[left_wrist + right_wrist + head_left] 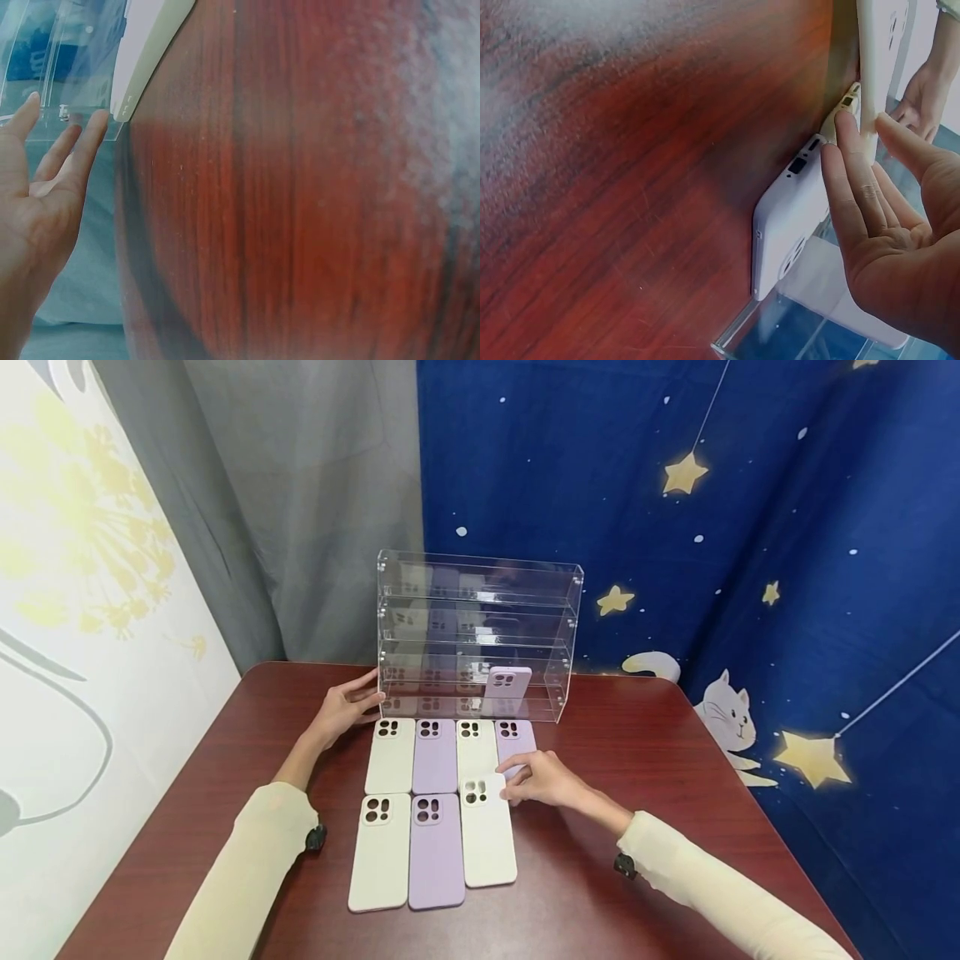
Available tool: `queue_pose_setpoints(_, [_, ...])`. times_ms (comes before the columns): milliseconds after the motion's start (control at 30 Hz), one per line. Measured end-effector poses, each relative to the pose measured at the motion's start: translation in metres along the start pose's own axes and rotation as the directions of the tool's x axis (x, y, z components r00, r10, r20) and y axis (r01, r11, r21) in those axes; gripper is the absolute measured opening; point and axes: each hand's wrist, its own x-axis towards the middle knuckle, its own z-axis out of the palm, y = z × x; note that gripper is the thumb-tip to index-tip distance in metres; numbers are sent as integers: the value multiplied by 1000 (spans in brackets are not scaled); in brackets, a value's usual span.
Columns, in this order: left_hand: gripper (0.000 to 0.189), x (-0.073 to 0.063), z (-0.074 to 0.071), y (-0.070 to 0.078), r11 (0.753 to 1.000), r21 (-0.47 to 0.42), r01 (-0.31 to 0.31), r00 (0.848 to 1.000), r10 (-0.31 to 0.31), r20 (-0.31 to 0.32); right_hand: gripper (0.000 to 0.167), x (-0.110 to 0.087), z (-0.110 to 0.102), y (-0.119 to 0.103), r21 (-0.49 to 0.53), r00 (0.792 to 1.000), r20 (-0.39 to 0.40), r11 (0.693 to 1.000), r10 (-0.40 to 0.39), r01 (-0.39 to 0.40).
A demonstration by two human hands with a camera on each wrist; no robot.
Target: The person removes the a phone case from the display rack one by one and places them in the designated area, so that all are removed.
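My right hand [551, 781] pinches a white phone case [489, 843] by its upper right edge, between thumb and fingers. In the right wrist view that case [868, 67] stands up from the table, held at its edge. My left hand [341, 714] touches the lower left side of a clear acrylic display rack [480, 643], fingers spread and fairly straight. On the rack's bottom tier, toward the right, leans a lilac phone case [510, 680]. Just below the right fingers lies another lilac case [516, 739], partly covered by the hand.
In front of the rack lie a white case [390, 760], a lilac case [435, 764] and another white one [476, 747]. Nearer are a white case [380, 860] and a lilac case [437, 864]. Curtains [525, 468] hang behind the dark red table [615, 743].
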Motion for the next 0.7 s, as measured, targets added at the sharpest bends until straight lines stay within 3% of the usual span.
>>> queue_pose_setpoints(267, [63,1,0,0,1000,-7,7,1000,-7,-10,33,-4,8,2,-54,999,28,998,-17,18])
queue_pose_setpoints(700, [66,1,1,1,1000,-7,4,1000,-4,-1,31,-7,12,3,-18,999,32,1000,-4,5])
